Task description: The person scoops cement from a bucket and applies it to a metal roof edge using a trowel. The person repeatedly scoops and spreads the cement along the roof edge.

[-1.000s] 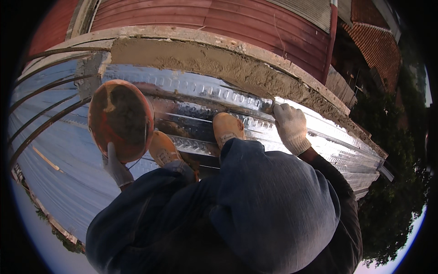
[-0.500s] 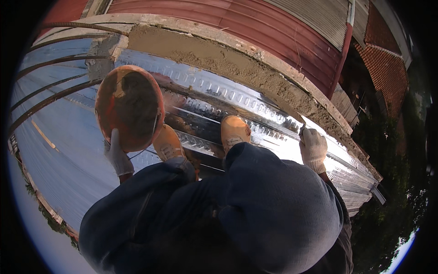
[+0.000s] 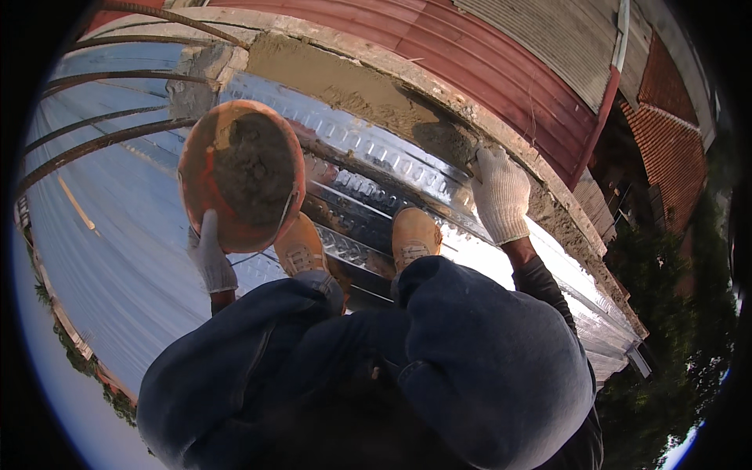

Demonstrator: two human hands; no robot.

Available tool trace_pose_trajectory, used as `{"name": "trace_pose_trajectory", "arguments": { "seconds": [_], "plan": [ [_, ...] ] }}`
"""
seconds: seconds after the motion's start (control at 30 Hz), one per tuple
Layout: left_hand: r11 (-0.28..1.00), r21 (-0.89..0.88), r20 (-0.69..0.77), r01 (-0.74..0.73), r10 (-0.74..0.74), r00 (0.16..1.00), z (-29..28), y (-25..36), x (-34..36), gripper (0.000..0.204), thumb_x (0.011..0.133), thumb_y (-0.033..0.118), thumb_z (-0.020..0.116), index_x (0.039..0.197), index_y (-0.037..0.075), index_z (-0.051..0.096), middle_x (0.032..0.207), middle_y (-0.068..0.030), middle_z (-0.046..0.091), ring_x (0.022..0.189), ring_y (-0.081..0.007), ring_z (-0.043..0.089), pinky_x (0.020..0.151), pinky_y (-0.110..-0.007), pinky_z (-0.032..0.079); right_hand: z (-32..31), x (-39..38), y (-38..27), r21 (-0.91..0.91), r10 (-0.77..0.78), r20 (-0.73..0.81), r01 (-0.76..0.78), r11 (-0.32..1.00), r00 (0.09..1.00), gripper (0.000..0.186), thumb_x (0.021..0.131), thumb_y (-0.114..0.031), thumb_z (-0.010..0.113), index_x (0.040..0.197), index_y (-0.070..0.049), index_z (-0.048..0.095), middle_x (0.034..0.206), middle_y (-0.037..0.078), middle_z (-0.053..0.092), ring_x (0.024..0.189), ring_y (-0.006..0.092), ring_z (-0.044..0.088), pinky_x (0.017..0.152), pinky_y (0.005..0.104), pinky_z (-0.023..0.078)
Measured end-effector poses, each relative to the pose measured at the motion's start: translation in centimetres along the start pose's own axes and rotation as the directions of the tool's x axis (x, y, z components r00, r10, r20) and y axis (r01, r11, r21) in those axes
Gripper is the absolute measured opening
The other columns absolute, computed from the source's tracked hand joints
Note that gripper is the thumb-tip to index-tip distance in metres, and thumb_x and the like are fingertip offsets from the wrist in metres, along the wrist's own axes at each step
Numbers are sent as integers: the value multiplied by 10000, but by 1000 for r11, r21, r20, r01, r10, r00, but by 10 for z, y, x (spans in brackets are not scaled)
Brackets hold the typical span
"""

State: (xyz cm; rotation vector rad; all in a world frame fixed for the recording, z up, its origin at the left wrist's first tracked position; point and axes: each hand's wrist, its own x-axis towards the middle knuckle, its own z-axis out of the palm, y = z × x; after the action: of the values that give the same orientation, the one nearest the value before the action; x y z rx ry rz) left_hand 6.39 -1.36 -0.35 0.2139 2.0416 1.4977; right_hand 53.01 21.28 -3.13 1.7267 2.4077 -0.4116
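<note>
My left hand (image 3: 210, 257), in a pale knit work glove, grips the near rim of an orange bucket (image 3: 295, 205), thumb over the edge. Grey wet mortar (image 3: 254, 168) lies inside the tilted bucket. On the right, my gloved right hand (image 3: 501, 197) is closed on a trowel (image 3: 474, 163), whose blade is mostly hidden by the hand and shadow. It is held against the strip of wet mortar (image 3: 345, 86) along the top of the wall. That strip looks smoother at its far left and rougher beside my right hand.
My tan boots (image 3: 415, 235) stand on ribbed shiny metal decking (image 3: 376, 153). Bent rusty steel bars (image 3: 110, 139) reach in from the left beside a concrete stub (image 3: 192, 90). Beyond the wall are red metal sheets (image 3: 470, 59) and a tiled roof (image 3: 666, 157). Trees (image 3: 666, 313) show at right.
My right hand has moved forward and left with the trowel, onto the mortar strip. The bucket in my left hand sits slightly farther right in the picture as the view shifted.
</note>
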Motion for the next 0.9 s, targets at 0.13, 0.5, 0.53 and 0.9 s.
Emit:
{"name": "trace_pose_trajectory", "arguments": {
  "seconds": [0.13, 0.5, 0.53, 0.9],
  "plan": [
    [1000, -21, -16, 3, -3, 1000, 2, 5, -4, 428, 1095, 157, 773, 1476, -23, 703, 1359, -72, 767, 1143, -151, 724, 986, -327, 580, 0, -25, -12, -28, -36, 60, 37, 999, 998, 150, 974, -168, 758, 1084, -84, 699, 1059, 168, 735, 913, 398, 774, 808, 529, 626],
    [1000, -7, -4, -12, 12, 1000, 2, 8, -4, 406, 1092, 147, 771, 1456, -26, 720, 1347, -69, 771, 1158, -153, 722, 1002, -320, 569, -11, -22, -23, -9, -28, 58, 29, 1000, 998, 297, 935, -157, 785, 1218, -115, 707, 1103, 154, 727, 943, 407, 753, 816, 540, 601],
    [1000, 2, -1, -4, 4, 1000, 6, 9, -4, 400, 1092, 147, 772, 1449, -26, 725, 1342, -66, 771, 1154, -151, 721, 1001, -317, 568, -10, -14, -23, -27, -33, 0, 33, 999, 999, 295, 942, -154, 777, 1225, -115, 706, 1094, 157, 726, 938, 406, 753, 808, 540, 599],
    [1000, -21, -17, -2, 2, 1000, -1, 3, -2, 368, 1090, 133, 772, 1430, -6, 745, 1322, -47, 777, 1147, -145, 717, 1011, -321, 562, 5, -27, -57, -93, -179, 94, 188, 978, 979, 180, 1027, -178, 694, 1177, -80, 706, 1021, 154, 757, 947, 356, 801, 778, 478, 644]
  ]
}}
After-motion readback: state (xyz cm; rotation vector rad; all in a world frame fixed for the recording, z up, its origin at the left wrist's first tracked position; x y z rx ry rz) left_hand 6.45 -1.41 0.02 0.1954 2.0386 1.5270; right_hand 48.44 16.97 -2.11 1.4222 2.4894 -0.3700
